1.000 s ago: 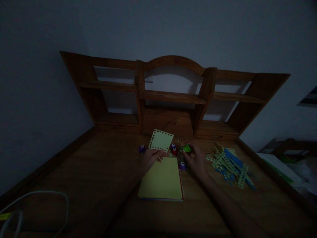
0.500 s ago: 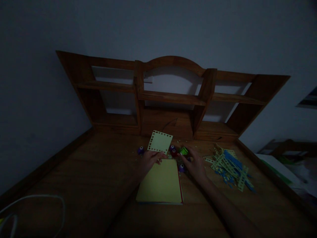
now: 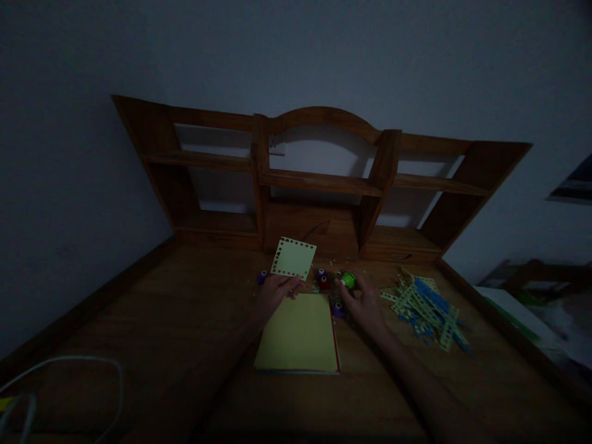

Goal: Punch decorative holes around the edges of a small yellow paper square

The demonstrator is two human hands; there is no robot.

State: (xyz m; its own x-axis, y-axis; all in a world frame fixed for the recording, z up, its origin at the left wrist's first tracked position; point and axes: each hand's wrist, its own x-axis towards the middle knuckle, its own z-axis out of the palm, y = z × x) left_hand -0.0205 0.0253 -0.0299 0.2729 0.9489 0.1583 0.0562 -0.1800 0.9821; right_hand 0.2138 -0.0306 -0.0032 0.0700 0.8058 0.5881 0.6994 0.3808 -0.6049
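My left hand [image 3: 276,296] pinches the lower edge of a pale yellow paper square [image 3: 294,258], held up above the desk. Small shapes are punched out along the square's edges. My right hand [image 3: 365,302] is closed around a bright green craft punch [image 3: 349,280], fingers on its sides. Between the hands stand a red punch [image 3: 324,282] and a purple punch [image 3: 321,272]. Another purple punch [image 3: 338,309] lies under my right hand, and one more purple punch [image 3: 262,277] is beside my left. Below them rests a stack of yellow paper [image 3: 298,336].
On the right lies a pile of punched paper strips [image 3: 425,308], yellow and blue, with small cut-outs. A wooden shelf unit [image 3: 319,179] stands along the back of the desk [image 3: 185,320]. A white cable [image 3: 87,359] curls at the lower left.
My right hand has lifted and turned the green punch, now gripped with its rounded side showing. The paper square in my left hand has shifted slightly up and left.
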